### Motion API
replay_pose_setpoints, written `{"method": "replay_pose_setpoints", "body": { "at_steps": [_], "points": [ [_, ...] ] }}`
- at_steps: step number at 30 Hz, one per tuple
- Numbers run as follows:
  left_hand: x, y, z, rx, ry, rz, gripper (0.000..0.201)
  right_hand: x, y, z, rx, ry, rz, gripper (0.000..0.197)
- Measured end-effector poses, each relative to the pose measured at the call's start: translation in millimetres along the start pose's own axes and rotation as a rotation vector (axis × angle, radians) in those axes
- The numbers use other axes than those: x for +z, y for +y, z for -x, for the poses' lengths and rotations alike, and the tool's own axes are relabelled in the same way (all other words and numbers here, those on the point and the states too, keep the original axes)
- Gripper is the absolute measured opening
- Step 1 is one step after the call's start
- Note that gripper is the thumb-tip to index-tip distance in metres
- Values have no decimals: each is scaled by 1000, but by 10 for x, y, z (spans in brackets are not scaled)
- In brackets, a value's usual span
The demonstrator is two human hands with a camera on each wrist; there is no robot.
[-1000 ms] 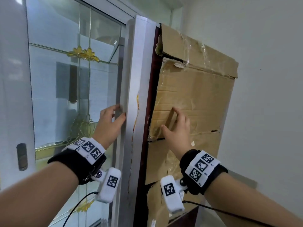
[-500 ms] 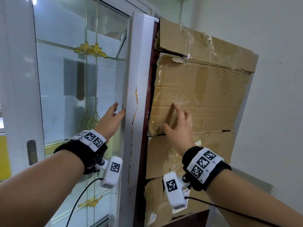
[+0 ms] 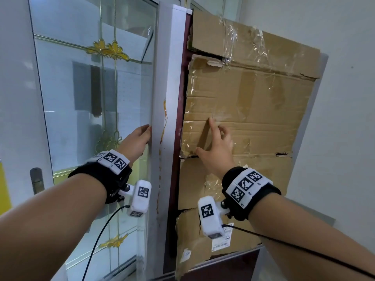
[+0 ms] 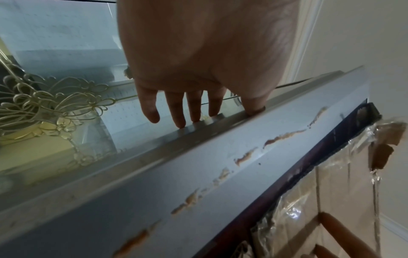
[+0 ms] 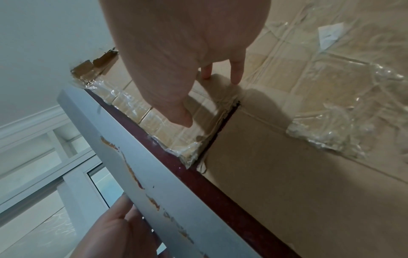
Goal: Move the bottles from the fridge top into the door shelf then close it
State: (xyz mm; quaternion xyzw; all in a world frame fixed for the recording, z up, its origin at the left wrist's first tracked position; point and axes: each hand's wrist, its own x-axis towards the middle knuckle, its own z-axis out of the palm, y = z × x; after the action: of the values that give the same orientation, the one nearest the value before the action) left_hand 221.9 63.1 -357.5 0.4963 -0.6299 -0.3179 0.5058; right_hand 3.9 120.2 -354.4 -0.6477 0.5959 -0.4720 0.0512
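Left hand (image 3: pixel 135 139): fingers straight and relaxed, nothing in the grip; the fingertips (image 4: pixel 180 122) rest along the silver-grey edge of the fridge door (image 3: pixel 168 118), the thumb laid on its outer corner.
Right hand (image 3: pixel 217 147): open, fingers spread, nothing in the grip; its fingertips (image 5: pixel 235 76) touch the cardboard (image 3: pixel 253 110) taped over the door's face, the thumb just above a horizontal split in the sheet.
Fridge door: seen edge-on between the two hands, with a dark red strip beside the grey edge; the grey paint is chipped in a line of brownish patches down the edge. Whether the door is fully shut cannot be told.
Cardboard: several brown sheets covering the face of the door, torn at the top corner, held with crinkled clear tape; white labels are stuck low on it.
Bottles and door shelf: not in view in any picture.
Glass door (image 3: pixel 95 110): just left of the fridge door, behind the left hand, with gold flower trim and a white frame.
Wall (image 3: pixel 345 98): plain white, to the right of the cardboard.
Wrists: each carries a black band with printed square markers and a white camera unit with a black cable.
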Motion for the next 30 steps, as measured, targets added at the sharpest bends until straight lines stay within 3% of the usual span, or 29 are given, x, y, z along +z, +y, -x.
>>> {"method": "replay_pose_setpoints", "body": {
  "at_steps": [10,18,24,28,30],
  "points": [
    [61,144,186,19,184,-26,55,-184,-31,8,-1,-36,-58,78],
    [71,338,370,123,403,92,38,-402,-45,78,-31,91,-235,47],
    [83,645,575,264,444,175,25,-620,-86,129,-42,195,-446,10],
    [45,956,780,399,396,190,18,-862,-193,212,-102,261,-590,20],
    [-5,1127,923,487,398,132,28,-989,-273,280,-163,265,-655,24]
  ]
}}
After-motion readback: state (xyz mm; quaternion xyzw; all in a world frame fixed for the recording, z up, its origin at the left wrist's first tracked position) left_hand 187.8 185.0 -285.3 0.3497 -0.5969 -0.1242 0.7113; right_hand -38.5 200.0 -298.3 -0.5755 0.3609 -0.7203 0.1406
